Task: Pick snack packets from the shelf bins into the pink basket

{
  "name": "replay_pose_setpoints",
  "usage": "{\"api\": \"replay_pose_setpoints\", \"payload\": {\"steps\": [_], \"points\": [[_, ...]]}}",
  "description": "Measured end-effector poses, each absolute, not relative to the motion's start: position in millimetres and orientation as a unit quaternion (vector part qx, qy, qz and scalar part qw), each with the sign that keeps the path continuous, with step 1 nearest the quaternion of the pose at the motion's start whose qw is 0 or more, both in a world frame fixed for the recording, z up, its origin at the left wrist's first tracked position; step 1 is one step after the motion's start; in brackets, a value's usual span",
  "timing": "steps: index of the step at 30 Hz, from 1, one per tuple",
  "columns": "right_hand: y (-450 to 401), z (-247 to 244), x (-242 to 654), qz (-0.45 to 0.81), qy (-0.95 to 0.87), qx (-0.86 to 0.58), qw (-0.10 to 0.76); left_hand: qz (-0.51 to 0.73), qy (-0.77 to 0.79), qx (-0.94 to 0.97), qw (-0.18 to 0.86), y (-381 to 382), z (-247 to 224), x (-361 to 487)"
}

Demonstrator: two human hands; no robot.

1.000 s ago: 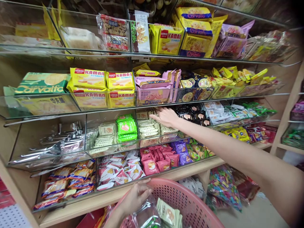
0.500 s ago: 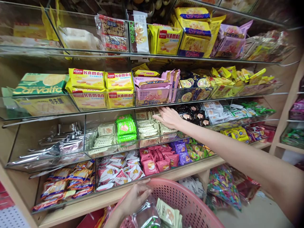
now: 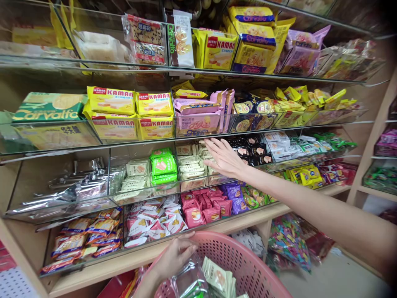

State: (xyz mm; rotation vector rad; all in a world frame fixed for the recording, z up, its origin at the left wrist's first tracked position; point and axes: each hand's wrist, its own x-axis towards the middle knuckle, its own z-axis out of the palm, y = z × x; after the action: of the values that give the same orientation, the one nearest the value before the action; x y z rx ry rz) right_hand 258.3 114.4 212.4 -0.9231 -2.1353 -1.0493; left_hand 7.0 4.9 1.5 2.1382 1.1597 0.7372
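Note:
My right hand [image 3: 223,158] reaches into the third shelf down, palm lowered over a stack of cream-coloured snack packets [image 3: 191,166]. Its fingers are stretched out and somewhat spread, with nothing visibly gripped; what lies under the palm is hidden. Black packets [image 3: 259,154] lie just right of that hand. At the bottom, my left hand [image 3: 179,253] is closed over the rim of a pink perforated plastic basket [image 3: 245,255]. Inside the basket are cream packets [image 3: 217,276] and a clear-wrapped, shiny package [image 3: 190,279].
Clear dividers and a front lip [image 3: 145,193] edge the shelf compartments. Bright green packets [image 3: 163,166] are to the left, with pink packets [image 3: 207,207] below. Yellow wafer packs [image 3: 111,101] fill part of the shelf above. A bag of colourful sweets [image 3: 290,242] stands beneath the unit.
My right hand has spread its fingers more and shifted slightly over the cream packets. My left hand stays on the basket rim. The whole view has shifted a little.

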Motion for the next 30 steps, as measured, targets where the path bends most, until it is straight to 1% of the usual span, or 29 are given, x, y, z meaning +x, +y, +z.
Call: {"api": "replay_pose_setpoints", "payload": {"steps": [7, 11, 18, 24, 30], "points": [[100.0, 202.8, 259.0, -0.364, -0.816, -0.344, 0.291, 0.282, 0.437, 0.803, 0.291, 5.3, -0.6, 6.7], [92.5, 198.1, 263.0, -0.355, -0.818, -0.332, 0.307, 0.282, 0.442, 0.801, 0.289, 4.6, -1.0, 6.6], [91.8, 192.1, 272.1, -0.368, -0.797, -0.294, 0.377, 0.280, 0.448, 0.799, 0.286, 4.0, 0.2, 7.0], [107.0, 194.4, 270.9, -0.403, -0.734, -0.292, 0.461, 0.266, 0.449, 0.800, 0.297, 1.8, 4.2, 8.9], [117.3, 195.5, 265.9, -0.404, -0.708, -0.283, 0.505, 0.267, 0.459, 0.793, 0.300, 1.6, 3.7, 7.8]]}}
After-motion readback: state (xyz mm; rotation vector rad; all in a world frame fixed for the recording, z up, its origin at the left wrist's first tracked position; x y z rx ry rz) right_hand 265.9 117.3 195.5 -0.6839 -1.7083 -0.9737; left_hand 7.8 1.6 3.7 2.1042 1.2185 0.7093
